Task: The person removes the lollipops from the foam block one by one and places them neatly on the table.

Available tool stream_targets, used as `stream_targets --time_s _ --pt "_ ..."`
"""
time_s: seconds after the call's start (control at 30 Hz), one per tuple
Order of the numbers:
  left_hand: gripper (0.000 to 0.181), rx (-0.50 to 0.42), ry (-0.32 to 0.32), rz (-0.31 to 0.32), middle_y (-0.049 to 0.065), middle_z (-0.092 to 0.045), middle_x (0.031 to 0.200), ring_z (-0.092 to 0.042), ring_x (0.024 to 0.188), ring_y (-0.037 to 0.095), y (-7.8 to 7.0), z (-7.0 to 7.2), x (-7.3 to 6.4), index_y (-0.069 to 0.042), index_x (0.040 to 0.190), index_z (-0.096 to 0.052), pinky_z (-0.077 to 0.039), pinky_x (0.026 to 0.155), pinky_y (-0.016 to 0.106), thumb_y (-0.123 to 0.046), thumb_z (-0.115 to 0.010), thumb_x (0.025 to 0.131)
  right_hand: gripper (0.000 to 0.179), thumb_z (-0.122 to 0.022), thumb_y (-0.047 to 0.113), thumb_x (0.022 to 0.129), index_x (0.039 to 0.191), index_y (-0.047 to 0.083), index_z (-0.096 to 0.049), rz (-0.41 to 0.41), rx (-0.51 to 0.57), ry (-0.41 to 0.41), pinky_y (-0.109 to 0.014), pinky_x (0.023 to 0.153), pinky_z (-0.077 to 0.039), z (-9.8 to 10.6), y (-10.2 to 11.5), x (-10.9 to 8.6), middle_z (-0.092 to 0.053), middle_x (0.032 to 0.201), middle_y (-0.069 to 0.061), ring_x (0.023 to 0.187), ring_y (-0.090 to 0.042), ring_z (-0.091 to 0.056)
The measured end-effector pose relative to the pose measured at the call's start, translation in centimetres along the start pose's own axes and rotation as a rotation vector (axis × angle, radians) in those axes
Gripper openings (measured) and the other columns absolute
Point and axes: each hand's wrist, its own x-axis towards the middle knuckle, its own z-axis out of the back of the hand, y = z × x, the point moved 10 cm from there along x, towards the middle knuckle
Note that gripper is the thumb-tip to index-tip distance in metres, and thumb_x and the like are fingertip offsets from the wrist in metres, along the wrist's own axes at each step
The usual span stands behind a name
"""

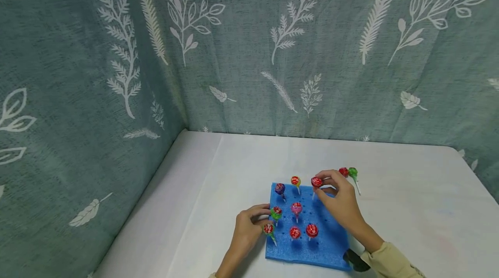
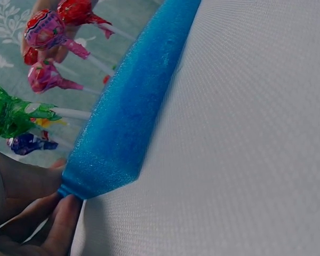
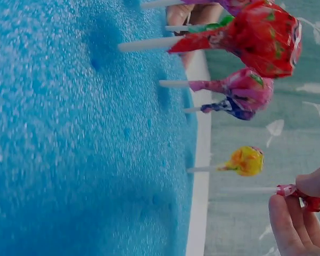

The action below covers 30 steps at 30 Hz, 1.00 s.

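Note:
A blue foam board [image 1: 325, 243] lies on the white table with several wrapped lollipops standing in it by their sticks. My left hand [image 1: 247, 228] pinches the board's left edge between thumb and fingers, as the left wrist view shows. Over the board's far side, my right hand [image 1: 341, 202] pinches a red lollipop [image 3: 317, 204] just below its head. Its white stick points at the board, and the tip shows apart from the foam. Nearest to it stands a yellow lollipop [image 3: 246, 161]. A pink lollipop [image 1: 296, 207] stands mid-board, and a green-and-red one [image 1: 268, 228] overlaps my left fingers.
Beyond my right hand, a red lollipop [image 1: 343, 172] and a green lollipop [image 1: 352, 172] lie on the table [image 1: 421, 208]. Something dark [image 1: 356, 260] sits at the board's near right corner, beside my sleeve. A leaf-patterned curtain [image 1: 241, 53] hangs behind and to the left.

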Motion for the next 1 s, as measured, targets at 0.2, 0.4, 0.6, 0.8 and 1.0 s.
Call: stream_targets --time_s 0.2,0.4,0.6,0.8,1.0 --pt "0.021 -0.014 0.007 -0.004 0.028 -0.062 0.112 -0.061 0.105 0.039 0.0 -0.1 0.0 0.011 0.092 -0.069 -0.053 0.082 0.033 0.019 -0.068 0.073 0.034 -0.07 -0.01 0.077 0.107 0.001 -0.059 -0.009 0.0 -0.029 -0.015 0.073 -0.051 1.2 -2.3 -0.2 -0.061 0.1 -0.009 0.086 -0.016 -0.064" --pt "0.021 0.0 -0.003 -0.016 0.028 -0.063 0.11 -0.061 0.103 0.039 -0.1 0.1 -0.1 0.011 0.091 -0.069 -0.053 0.081 0.034 0.019 -0.069 0.072 0.033 -0.069 -0.011 0.078 0.107 0.001 -0.059 0.002 -0.004 -0.047 -0.013 0.071 -0.051 2.3 -3.1 -0.1 -0.061 0.099 -0.009 0.085 -0.009 -0.062" --pt "0.02 -0.005 -0.001 -0.008 0.028 -0.062 0.111 -0.061 0.103 0.039 -0.1 0.3 -0.1 0.011 0.092 -0.069 -0.053 0.082 0.035 0.019 -0.068 0.073 0.033 -0.071 -0.006 0.079 0.109 0.001 -0.059 0.0 -0.055 -0.074 -0.01 0.072 -0.049 3.6 -3.5 0.1 -0.06 0.1 -0.009 0.085 -0.005 -0.06" --pt "0.02 0.011 -0.006 -0.01 0.029 -0.062 0.11 -0.061 0.103 0.041 -0.1 0.3 -0.1 0.011 0.092 -0.069 -0.052 0.082 0.037 0.019 -0.067 0.073 0.036 -0.071 -0.01 0.077 0.11 -0.001 -0.059 0.004 -0.083 -0.094 -0.01 0.071 -0.049 4.7 -4.2 0.1 -0.061 0.101 -0.011 0.084 -0.002 -0.06" --pt "0.02 0.006 -0.002 0.004 0.028 -0.062 0.111 -0.062 0.103 0.039 -0.2 0.2 -0.1 0.011 0.092 -0.069 -0.052 0.082 0.037 0.019 -0.067 0.073 0.037 -0.072 -0.009 0.076 0.11 -0.002 -0.06 -0.009 -0.061 -0.121 -0.009 0.07 -0.049 5.8 -4.9 0.0 -0.06 0.102 -0.012 0.084 -0.002 -0.06"
